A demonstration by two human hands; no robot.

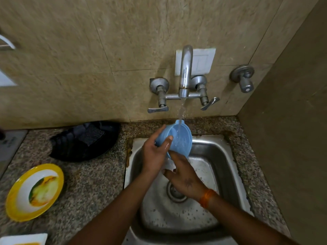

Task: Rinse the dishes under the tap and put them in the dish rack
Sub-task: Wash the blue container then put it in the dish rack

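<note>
blue bowl (178, 138): tilted on edge over the sink (221, 156), inside turned to the tap (184, 71) so the stream runs through and drains off. my left hand (155, 152) grips its rim, thumb inside. my right hand (184, 179) steadies the lower edge, fingers hidden beneath, grip uncertain. yellow-rimmed plate (35, 191): waits soiled on the counter (88, 183), near the black dish rack (85, 140).

head view looks down, close over sink (221, 156).
</note>
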